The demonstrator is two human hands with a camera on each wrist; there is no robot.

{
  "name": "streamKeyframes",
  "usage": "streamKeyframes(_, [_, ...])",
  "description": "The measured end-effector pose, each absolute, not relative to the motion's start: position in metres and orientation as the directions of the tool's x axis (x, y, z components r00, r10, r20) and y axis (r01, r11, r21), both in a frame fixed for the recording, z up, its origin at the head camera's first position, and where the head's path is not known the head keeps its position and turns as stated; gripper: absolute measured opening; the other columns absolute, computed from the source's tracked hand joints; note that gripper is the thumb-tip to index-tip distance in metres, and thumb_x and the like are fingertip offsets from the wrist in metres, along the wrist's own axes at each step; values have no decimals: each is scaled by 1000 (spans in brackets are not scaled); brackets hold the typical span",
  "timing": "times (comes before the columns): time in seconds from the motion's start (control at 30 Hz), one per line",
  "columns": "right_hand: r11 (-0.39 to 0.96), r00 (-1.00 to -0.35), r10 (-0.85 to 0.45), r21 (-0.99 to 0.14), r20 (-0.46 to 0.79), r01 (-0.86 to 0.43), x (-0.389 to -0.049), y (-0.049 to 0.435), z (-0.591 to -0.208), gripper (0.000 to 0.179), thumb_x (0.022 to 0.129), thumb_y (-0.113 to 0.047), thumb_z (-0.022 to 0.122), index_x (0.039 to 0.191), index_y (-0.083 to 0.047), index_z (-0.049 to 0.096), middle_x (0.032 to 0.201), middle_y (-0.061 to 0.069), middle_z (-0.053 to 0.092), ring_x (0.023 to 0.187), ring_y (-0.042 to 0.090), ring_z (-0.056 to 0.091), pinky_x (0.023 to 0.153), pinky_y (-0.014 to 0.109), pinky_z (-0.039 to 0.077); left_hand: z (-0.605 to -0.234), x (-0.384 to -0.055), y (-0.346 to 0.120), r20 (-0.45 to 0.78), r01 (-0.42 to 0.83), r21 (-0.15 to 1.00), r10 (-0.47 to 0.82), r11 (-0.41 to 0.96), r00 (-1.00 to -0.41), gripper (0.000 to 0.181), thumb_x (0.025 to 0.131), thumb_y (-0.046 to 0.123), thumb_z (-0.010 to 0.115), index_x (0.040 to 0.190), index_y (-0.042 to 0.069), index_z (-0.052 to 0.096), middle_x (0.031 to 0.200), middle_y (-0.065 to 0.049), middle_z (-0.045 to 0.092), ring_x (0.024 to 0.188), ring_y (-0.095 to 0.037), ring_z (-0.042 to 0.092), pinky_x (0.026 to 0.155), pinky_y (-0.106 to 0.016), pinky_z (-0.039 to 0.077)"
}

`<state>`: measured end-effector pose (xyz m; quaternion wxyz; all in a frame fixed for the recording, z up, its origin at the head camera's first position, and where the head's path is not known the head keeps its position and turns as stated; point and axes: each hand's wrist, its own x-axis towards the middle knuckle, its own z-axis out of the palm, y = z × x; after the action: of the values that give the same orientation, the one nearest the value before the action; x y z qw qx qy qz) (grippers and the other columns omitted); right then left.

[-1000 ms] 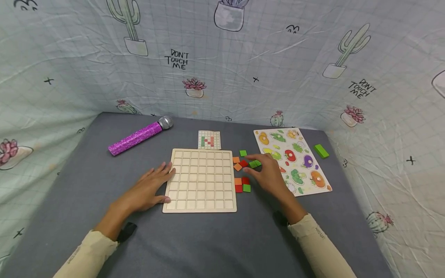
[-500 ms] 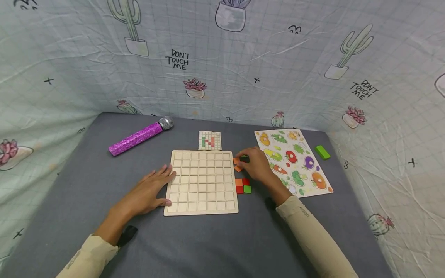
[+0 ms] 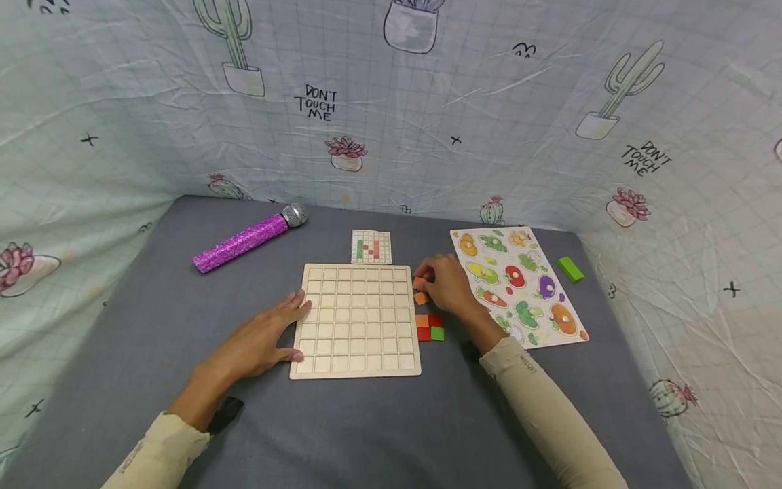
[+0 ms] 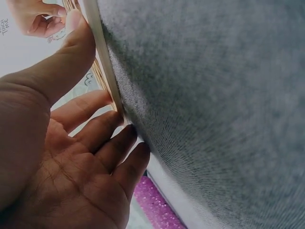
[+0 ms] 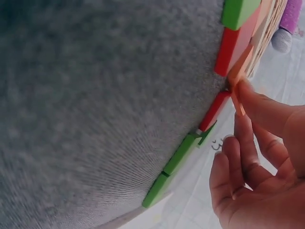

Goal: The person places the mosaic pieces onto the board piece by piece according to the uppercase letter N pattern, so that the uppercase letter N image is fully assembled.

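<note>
A pale wooden grid board (image 3: 357,320) lies flat on the grey cloth. My left hand (image 3: 259,345) rests along its left edge, fingers extended and thumb on the near left corner. Right of the board, my right hand (image 3: 451,288) pinches an orange tile (image 5: 235,101) between thumb and finger, low over the cloth. Another orange tile (image 3: 421,298) lies just nearer. A red tile (image 5: 213,112) and green tiles (image 5: 179,153) show beside the fingers in the right wrist view; the hand hides them from the head view.
A cluster of orange, red and green tiles (image 3: 423,334) sits by the board's right edge. A small pattern card (image 3: 371,247) touches the far edge. A purple glitter microphone (image 3: 243,243) lies back left. A vegetable puzzle board (image 3: 519,299) and a green block (image 3: 570,269) are at right.
My right hand has moved left and away from me, from above the red and green tiles to an orange tile, which it now pinches. The left hand stays on the board's edge.
</note>
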<state>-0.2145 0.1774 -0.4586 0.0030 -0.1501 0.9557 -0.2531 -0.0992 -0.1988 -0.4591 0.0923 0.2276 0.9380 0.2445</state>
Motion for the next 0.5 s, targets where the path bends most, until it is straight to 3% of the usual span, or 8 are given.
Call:
streamKeyframes(0.2, [818, -960, -259, -505, 105, -276, -209, 176, -451, 10, 91, -17, 86, 96, -15, 77, 88, 4, 69, 90, 23, 56, 77, 38, 47, -459, -99, -198, -55, 384, 505, 472, 773, -880, 94, 84, 26, 90, 161, -1, 42, 172, -24, 30, 159, -48, 31, 122, -67, 35])
streamKeyframes(0.5, [706, -937, -321, -624, 140, -335, -195, 163, -450, 13, 91, -10, 85, 99, -14, 76, 83, 2, 70, 78, 19, 59, 79, 37, 44, -458, -97, -198, -52, 391, 494, 475, 777, -878, 94, 84, 26, 90, 161, -1, 42, 172, -25, 31, 158, -49, 32, 121, -67, 36])
